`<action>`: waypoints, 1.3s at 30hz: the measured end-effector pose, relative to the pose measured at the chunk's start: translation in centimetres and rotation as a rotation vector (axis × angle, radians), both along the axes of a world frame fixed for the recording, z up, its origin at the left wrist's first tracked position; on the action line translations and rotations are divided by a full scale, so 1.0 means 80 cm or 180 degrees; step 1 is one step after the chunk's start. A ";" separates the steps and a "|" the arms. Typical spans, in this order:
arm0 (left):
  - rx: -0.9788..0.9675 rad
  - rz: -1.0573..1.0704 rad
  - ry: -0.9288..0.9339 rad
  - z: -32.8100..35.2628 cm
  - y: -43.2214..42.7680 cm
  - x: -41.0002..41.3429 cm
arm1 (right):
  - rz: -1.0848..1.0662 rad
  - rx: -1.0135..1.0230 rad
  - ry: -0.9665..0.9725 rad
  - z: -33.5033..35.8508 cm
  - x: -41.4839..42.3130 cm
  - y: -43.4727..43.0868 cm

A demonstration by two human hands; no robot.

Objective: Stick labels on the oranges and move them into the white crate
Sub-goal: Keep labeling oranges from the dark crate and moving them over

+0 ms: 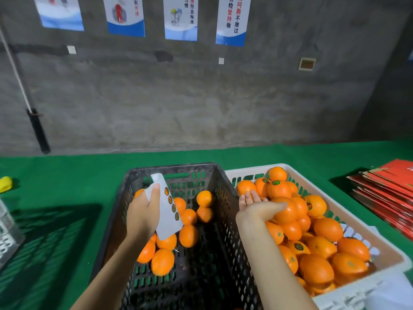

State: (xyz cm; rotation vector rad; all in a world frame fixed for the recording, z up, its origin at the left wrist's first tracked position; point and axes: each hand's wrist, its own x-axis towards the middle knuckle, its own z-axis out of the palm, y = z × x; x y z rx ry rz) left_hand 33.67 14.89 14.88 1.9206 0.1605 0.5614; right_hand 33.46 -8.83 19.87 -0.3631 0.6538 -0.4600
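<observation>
My left hand [143,211] grips a white label strip [168,211] that carries several round stickers, held above the black crate [169,170]. Several unlabelled oranges [163,261] lie in that crate. My right hand [254,205] hovers palm up with straight fingers over the near left corner of the white crate [245,173]. Its fingertips touch an orange [245,187] on the pile. The white crate is heaped with oranges [315,267], many with green-and-yellow stickers.
Both crates stand on a green-covered table [67,175]. A stack of red flat cartons [388,193] lies at the right. A yellow object [5,183] and part of a grey crate [6,233] sit at the left edge. A concrete wall rises behind.
</observation>
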 end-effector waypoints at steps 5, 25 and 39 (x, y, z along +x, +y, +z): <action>0.0408 -0.0173 0.0103 -0.001 0.002 0.001 | 0.0237 -0.1555 -0.0204 -0.011 0.008 0.038; -0.0505 -0.0771 0.0760 0.011 -0.001 0.000 | 0.1470 -0.6690 -0.0996 -0.087 0.015 0.096; -0.0120 -0.0916 0.0376 0.011 -0.003 -0.004 | 0.2005 -0.6067 -0.0763 -0.093 0.010 0.105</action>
